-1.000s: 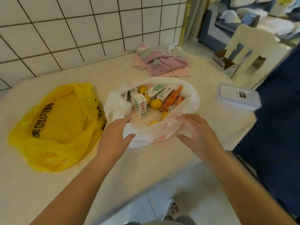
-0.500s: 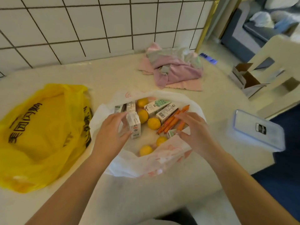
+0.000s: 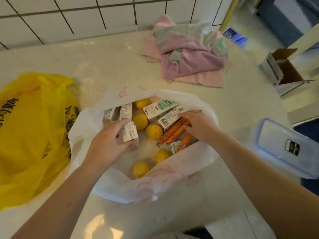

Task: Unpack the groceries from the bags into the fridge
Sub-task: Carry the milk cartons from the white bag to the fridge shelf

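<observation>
Both hands have dropped off the bag's rim and gone right down inside it since a second ago, and the camera has closed in over the opening. The white bag [image 3: 155, 185] sits open on the counter [image 3: 107, 62], its mouth spread wide, with the groceries lying loose on its floor. The left hand [image 3: 105, 145] is at about nine o'clock in the opening, and its fingers and thumb are curled around a small milk carton [image 3: 130, 134], thumb low on the near end, fingertips over the far end. That carton's long axis runs roughly twelve to six, so a straight lift looks like the natural way out. The right hand [image 3: 198, 125] comes in from three o'clock; its fingers are slightly bent and spread over the carrots [image 3: 174, 132] and touch the edge of a barcoded carton [image 3: 170, 117], but whether they have actually closed on anything cannot be told. The carrots lie slanted, tips toward seven o'clock, thick ends under that hand, so the right hand is plainly the nearer one for them. Yellow fruits [image 3: 154, 131] are scattered through the middle, between the two hands. More cartons lean at eleven and twelve o'clock. The yellow bag [image 3: 32, 128] waits at nine o'clock on the counter, apparently unopened. No fridge is in view.
</observation>
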`<control>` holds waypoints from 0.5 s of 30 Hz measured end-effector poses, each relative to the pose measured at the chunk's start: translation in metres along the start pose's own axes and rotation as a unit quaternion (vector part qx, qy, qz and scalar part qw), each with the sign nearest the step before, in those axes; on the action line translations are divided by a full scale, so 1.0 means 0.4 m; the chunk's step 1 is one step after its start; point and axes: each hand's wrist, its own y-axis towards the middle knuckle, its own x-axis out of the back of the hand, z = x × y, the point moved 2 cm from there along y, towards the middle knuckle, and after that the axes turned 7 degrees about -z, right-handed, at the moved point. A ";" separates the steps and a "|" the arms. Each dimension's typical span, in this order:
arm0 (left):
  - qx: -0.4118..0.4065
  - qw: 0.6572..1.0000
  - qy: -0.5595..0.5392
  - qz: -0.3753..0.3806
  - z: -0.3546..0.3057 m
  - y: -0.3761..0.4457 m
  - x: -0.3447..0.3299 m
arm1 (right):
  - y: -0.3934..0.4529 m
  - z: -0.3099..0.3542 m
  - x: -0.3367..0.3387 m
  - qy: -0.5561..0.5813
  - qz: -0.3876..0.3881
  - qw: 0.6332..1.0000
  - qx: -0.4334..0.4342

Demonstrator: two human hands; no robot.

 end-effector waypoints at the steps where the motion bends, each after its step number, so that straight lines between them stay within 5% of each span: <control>1: 0.006 1.000 -0.010 -0.003 -0.010 -0.004 0.000 | 0.007 -0.012 0.004 -0.019 -0.002 1.000 0.002; 9: 0.003 1.000 -0.018 -0.008 -0.102 0.001 -0.021 | 0.070 -0.091 0.040 -0.050 -0.043 0.998 0.013; 15: 0.011 0.999 -0.025 -0.017 -0.104 0.016 -0.037 | 0.137 -0.096 0.017 -0.059 0.015 0.995 0.076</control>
